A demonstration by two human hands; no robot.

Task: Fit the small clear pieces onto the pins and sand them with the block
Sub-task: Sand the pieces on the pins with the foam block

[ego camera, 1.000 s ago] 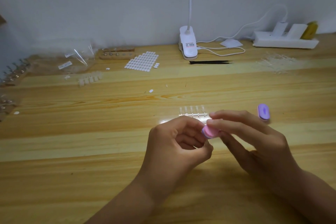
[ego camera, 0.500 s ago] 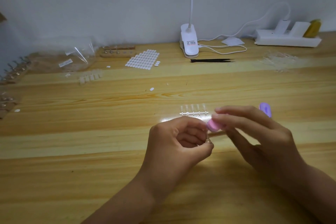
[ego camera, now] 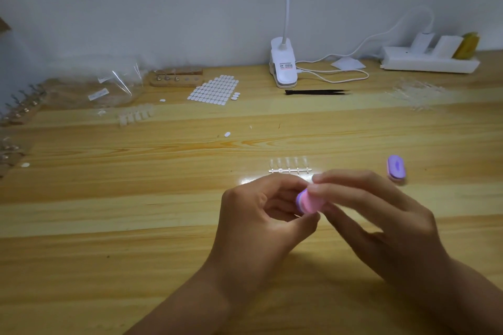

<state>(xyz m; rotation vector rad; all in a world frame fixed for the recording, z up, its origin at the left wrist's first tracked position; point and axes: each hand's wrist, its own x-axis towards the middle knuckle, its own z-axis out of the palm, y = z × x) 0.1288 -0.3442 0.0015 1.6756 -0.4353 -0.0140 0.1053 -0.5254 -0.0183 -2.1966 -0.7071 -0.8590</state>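
Observation:
My right hand (ego camera: 375, 215) pinches a small pink and purple sanding block (ego camera: 309, 201) between thumb and fingers. The block lies against the curled fingers of my left hand (ego camera: 261, 223), which pinch something too small to make out; in the frame half a second ago a thin pin shows there. Just beyond my hands a strip of clear pieces on a sprue (ego camera: 289, 166) lies on the wooden table (ego camera: 136, 198). A second purple block (ego camera: 396, 170) sits to the right.
At the back stand a wooden pin holder (ego camera: 175, 79), a sheet of white stickers (ego camera: 215, 89), a clip lamp (ego camera: 283, 65), black tweezers (ego camera: 317, 92) and a power strip (ego camera: 430, 61). Plastic bags (ego camera: 109, 84) and more clear strips (ego camera: 136, 116) lie far left.
The pink block in my right hand went a little right, then came back left against my left fingers. My left hand stayed in place.

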